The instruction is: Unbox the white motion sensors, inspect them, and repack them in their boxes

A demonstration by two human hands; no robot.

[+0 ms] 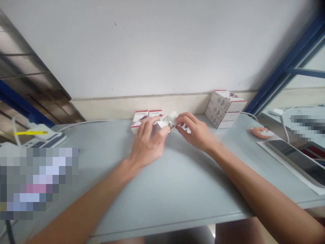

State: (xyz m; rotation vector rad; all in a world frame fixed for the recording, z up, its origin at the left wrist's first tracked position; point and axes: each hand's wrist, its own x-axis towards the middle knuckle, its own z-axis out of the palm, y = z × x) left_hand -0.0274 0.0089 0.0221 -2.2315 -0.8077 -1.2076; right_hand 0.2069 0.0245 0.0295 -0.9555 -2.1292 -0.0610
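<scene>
Pale wall (162, 51) rises behind a grey-blue table (157, 203), with stacked boxes (224, 110) standing at the right. Above the table's far middle, the left hand (148, 144) clasps a small white box (159, 125) between thumb and fingers; the right hand (196, 132) curls at its right end, though whether it pinches anything I cannot tell. Steady left-hand support and gentle right-hand fingerwork would suit this handling. The box's long axis seems to slant from lower left to upper right, its seemingly open end facing the right hand.
</scene>
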